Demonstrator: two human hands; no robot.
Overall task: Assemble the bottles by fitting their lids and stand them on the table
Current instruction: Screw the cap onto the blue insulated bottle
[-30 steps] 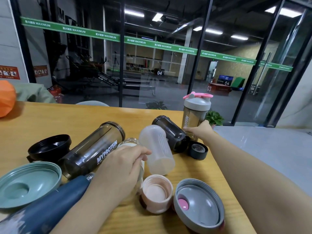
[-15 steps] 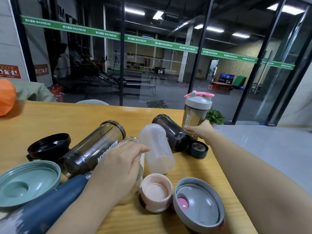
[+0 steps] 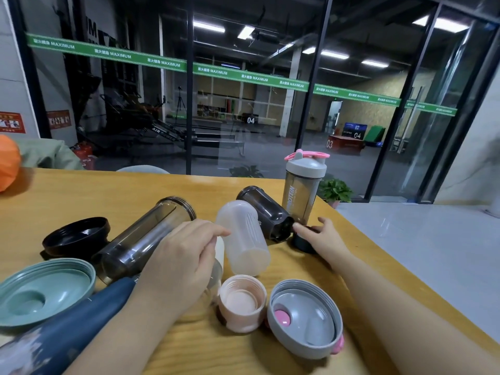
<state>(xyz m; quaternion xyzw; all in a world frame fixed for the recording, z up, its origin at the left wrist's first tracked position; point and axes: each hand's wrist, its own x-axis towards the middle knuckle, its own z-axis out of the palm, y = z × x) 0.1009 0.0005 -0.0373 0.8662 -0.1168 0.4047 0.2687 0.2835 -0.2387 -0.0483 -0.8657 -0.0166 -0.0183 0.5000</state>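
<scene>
Standing near the table (image 3: 359, 239) edge: the capped bottle (image 3: 301, 189).

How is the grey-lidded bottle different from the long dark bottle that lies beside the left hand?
The grey-lidded bottle stands upright near the table's far edge, while the long dark bottle lies on its side. The grey-lidded bottle has its lid fitted, with a pink cap; the long dark bottle's mouth is open, with no lid. No hand touches the grey-lidded bottle; the left hand rests against the long dark one. Both have smoky, see-through bodies.
</scene>
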